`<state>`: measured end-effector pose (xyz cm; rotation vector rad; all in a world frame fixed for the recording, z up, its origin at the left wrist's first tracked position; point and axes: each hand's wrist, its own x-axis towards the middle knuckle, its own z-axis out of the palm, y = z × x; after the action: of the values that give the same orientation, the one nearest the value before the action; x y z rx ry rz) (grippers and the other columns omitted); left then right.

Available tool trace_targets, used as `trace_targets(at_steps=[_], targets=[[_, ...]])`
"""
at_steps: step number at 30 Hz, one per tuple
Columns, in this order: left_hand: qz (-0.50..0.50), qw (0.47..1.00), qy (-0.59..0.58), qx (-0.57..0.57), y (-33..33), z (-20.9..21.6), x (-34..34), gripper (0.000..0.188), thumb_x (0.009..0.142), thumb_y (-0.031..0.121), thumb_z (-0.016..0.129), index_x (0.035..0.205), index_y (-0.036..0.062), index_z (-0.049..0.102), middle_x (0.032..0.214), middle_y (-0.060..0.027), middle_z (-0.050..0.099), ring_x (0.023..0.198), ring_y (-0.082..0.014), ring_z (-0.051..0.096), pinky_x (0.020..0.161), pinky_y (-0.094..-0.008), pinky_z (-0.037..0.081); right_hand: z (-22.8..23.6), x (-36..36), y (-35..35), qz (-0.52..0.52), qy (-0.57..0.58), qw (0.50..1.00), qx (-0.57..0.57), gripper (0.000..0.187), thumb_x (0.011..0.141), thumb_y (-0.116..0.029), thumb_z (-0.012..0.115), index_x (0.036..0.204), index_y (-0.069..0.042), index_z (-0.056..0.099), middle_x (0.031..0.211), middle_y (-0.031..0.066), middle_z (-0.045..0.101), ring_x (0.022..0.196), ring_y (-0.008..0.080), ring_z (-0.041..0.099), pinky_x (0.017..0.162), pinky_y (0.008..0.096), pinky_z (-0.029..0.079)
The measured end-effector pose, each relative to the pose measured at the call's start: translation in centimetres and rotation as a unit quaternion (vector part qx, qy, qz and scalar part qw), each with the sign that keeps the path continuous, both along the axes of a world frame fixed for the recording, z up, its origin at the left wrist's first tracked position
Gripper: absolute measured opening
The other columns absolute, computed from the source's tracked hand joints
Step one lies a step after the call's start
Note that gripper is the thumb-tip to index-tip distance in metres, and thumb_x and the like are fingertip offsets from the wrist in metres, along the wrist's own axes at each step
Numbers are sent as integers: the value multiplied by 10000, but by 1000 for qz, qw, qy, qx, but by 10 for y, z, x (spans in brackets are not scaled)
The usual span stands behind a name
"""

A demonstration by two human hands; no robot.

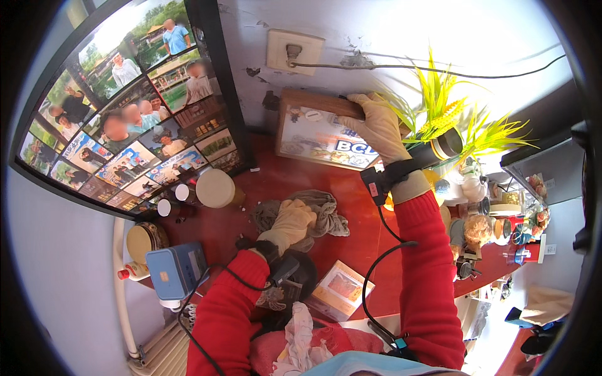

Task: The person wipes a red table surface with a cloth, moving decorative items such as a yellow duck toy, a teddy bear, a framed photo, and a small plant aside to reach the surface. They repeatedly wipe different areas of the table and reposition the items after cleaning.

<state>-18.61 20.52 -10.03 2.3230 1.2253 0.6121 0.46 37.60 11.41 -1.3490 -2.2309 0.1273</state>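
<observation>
My right hand (381,125), in a beige glove, grips the upper right edge of a wooden framed box (290,139) with a white printed front. The box stands tilted on the red tabletop close to the wall. My left hand (291,224), gloved as well, is closed over a crumpled grey rag (327,210) on the table; its fingertips are partly lost against the cloth. Between my forearms lies a small pale box (343,289) with a picture on it.
A large photo collage frame (229,88) leans on the left wall. Lidded jars (216,190) and a blue box (175,271) stand below it. A yellow-green artificial plant (439,100) and several jars (478,229) crowd the right. A cord (401,66) runs from the wall socket (295,51).
</observation>
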Motion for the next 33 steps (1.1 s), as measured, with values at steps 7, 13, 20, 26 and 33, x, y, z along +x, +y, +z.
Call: trace_targets(at_steps=[7,13,20,26,33], targets=[[-1,1000,18,8,0,3,-1,156,725,133,614,754,262,696,866,75,664,983,-188,578,911,-412,379,-17,6,-1,-68,-111,979,154,403,800,-272,763,1183,-163,695,1207,74,630,1185,330,523,1011,511,352],[-4,996,82,-22,2,13,2,150,736,137,600,766,233,711,895,30,683,986,-235,580,903,-419,384,-16,2,-26,-77,-118,973,182,436,816,-186,729,1243,-160,644,1281,62,610,1146,312,549,985,482,394],[-7,998,56,-20,4,7,1,160,764,99,619,791,218,723,903,30,701,1026,-225,594,948,-412,373,-76,65,-187,31,5,999,-22,381,817,-146,733,1189,-122,650,1135,74,659,1063,302,590,904,425,464],[-12,994,99,-38,9,14,3,184,751,65,611,784,197,734,937,-4,710,1051,-247,599,974,-405,387,-131,118,-372,-218,52,957,-182,509,793,-161,800,1264,-86,625,1269,144,617,1198,325,563,1022,431,446],[-40,964,246,96,-35,67,30,177,804,162,643,966,159,715,946,-28,693,1074,-268,588,941,-445,431,-156,107,-446,-340,91,905,-240,641,773,-217,789,1346,-31,570,1405,209,525,1271,361,515,1078,448,409]])
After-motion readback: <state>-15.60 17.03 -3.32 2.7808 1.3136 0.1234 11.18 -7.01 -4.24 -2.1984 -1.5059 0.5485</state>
